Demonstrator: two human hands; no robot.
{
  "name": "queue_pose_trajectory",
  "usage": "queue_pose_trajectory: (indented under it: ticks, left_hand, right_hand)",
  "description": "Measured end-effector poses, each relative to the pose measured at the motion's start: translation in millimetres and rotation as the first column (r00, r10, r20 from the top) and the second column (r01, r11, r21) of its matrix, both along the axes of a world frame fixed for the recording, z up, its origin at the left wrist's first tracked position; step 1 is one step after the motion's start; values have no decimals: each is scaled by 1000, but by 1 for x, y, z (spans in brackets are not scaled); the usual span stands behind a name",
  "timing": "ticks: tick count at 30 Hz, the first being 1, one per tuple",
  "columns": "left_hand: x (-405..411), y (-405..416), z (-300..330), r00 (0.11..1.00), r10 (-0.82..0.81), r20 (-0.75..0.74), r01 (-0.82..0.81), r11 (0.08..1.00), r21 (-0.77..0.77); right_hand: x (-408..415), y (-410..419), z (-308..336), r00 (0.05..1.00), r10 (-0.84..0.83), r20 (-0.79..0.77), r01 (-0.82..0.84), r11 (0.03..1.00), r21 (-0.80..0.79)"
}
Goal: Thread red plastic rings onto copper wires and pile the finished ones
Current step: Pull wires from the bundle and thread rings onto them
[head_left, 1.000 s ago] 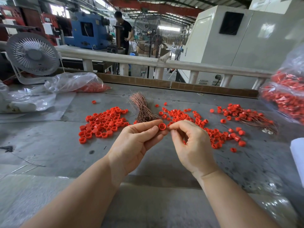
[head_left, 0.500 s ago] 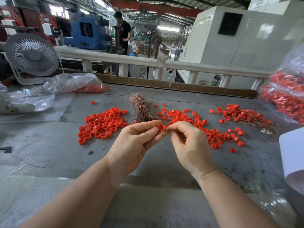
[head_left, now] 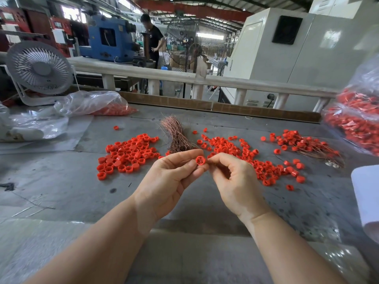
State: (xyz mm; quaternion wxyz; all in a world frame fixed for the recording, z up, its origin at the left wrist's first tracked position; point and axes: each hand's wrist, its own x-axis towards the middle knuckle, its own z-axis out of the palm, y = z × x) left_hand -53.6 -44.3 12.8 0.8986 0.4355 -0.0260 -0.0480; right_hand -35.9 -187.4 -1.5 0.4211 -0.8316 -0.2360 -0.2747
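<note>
My left hand [head_left: 172, 177] pinches a red plastic ring [head_left: 200, 160] between thumb and forefinger, above the grey table [head_left: 61, 181]. My right hand [head_left: 235, 181] has its fingertips curled against the ring's right side; any wire between them is too thin to see. Behind the hands lies a bundle of copper wires [head_left: 176, 136]. A heap of loose red rings [head_left: 128, 153] lies to the left, another spread of rings [head_left: 246, 154] to the right. Rings threaded on wires are piled [head_left: 305, 145] at the far right.
A clear bag of red rings [head_left: 356, 119] stands at the right edge, another clear bag [head_left: 96, 105] at the back left. A white fan [head_left: 39, 70] sits at the far left. A white roll [head_left: 367, 193] is at the right. A person stands far behind the railing [head_left: 184, 77].
Both hands stay together at the ring with only small finger movement. The view has shifted slightly, bringing more of the white roll into sight at the right.
</note>
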Motion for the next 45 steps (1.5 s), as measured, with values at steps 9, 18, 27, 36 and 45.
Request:
queue_pose_trajectory:
  ticks: [9,18,27,36,45]
  left_hand:
    - [0,-1,0,999,0,-35,-2,998,-61]
    - [1,0,1,998,-7,-62,-2,990,-142]
    - [3,0,-1,998,1,-60,-11,988,-156]
    - [4,0,-2,990,49,-135,-67,988,-137]
    - [5,2,-2,992,18,-126,-37,988,-151]
  right_hand:
    - [1,1,-2,999,-4,-50,5,1000,17]
    - [0,3,-1,999,37,-13,-37,999,-36]
    - [0,3,-2,999,50,-2,-50,994,-98]
    - [0,3,-2,995,-5,-99,-9,990,-143]
    - [-1,5,-3,990,-4,-138,-19,986,-164]
